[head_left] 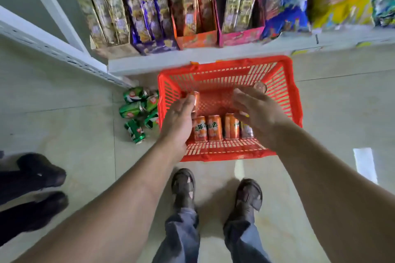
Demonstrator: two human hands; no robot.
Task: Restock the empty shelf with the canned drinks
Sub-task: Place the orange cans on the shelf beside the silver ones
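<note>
Both hands (215,111) cupping cans (195,100) over basket (295,100)

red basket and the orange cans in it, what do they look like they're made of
Red basket: looks like moulded plastic, semi-gloss; its walls and floor are a slotted lattice in one uniform colour.

Orange cans: probably thin metal with glossy printed sides; cylindrical, lying in a row on the basket floor. The blur leaves the finish uncertain.

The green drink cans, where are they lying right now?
In the head view, the green drink cans lie tumbled on the tiled floor, just left of the red plastic basket and below the white shelf's corner.
</note>
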